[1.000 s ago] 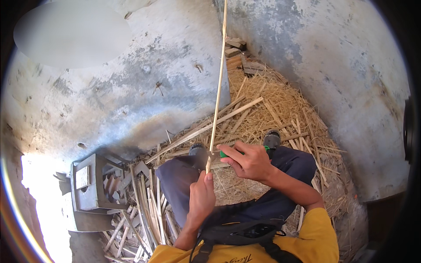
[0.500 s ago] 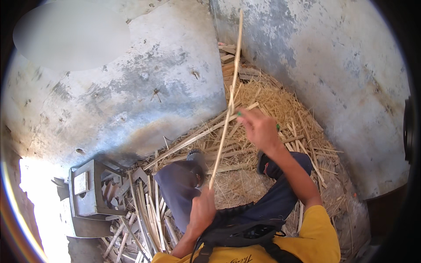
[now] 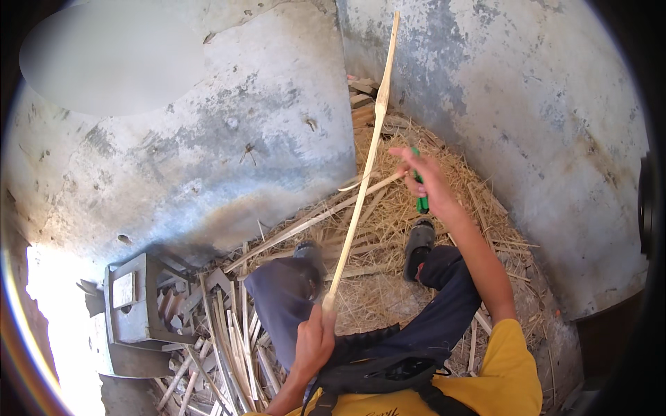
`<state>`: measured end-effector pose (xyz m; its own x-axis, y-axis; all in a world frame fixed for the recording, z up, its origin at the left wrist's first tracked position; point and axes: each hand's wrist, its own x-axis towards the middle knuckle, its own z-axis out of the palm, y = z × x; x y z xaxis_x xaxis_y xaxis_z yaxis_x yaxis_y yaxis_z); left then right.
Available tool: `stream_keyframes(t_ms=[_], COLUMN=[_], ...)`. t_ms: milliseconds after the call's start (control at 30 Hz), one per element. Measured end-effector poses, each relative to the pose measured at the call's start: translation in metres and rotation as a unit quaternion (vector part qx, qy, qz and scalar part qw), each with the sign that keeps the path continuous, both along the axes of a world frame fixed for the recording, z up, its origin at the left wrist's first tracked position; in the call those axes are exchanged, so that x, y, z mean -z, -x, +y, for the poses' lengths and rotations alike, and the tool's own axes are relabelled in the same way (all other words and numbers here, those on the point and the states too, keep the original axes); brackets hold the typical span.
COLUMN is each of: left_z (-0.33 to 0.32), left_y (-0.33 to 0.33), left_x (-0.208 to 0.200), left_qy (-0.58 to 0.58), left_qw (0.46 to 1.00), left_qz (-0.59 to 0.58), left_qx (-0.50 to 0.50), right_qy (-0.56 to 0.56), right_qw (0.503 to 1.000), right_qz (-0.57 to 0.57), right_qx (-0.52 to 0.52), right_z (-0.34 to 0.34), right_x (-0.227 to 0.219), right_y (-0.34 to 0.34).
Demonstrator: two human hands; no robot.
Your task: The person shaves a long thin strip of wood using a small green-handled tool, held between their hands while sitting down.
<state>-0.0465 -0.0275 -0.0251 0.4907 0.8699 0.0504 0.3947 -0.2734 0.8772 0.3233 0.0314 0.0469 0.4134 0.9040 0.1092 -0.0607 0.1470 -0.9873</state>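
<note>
My left hand (image 3: 316, 341) is closed round the lower end of a long pale wooden strip (image 3: 365, 184). The strip slants up and away from me, with a thicker knot-like swelling in its upper part. In my right hand (image 3: 431, 182), to the right of the strip and apart from it, is a green-handled tool (image 3: 422, 202). The fingers partly hide this tool, and its working end cannot be made out. A thin curled shaving (image 3: 354, 185) shows beside the middle of the strip.
Straw-like shavings (image 3: 444, 159) cover the floor around my shoes. Long wooden strips (image 3: 232, 340) lie in a heap at the lower left, near a grey metal box-like frame (image 3: 135, 305). Worn plaster walls (image 3: 277, 104) meet in a corner ahead.
My right hand has swung up and right, away from the strip, and the green handle now shows more. The strip's far end has shifted slightly right; my right foot shows more.
</note>
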Motion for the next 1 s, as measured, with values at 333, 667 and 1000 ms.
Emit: stream_keyframes(t_ms=[333, 667, 1000], left_z=[0.013, 0.037, 0.041], left_y=[-0.012, -0.037, -0.02], left_x=[0.001, -0.001, 0.016], left_qy=[-0.068, 0.024, 0.081], left_qw=[0.997, 0.998, 0.993], left_qz=[0.035, -0.06, -0.087], left_qx=[0.028, 0.0, 0.008], right_qy=[-0.015, -0.01, -0.008], right_qw=[0.999, 0.992, 0.962], right_qz=[0.035, -0.123, -0.265], right_qx=[-0.021, -0.025, 0.071], right_z=[0.009, 0.005, -0.001], right_x=[0.01, 0.012, 0.016], right_y=[0.022, 0.019, -0.028])
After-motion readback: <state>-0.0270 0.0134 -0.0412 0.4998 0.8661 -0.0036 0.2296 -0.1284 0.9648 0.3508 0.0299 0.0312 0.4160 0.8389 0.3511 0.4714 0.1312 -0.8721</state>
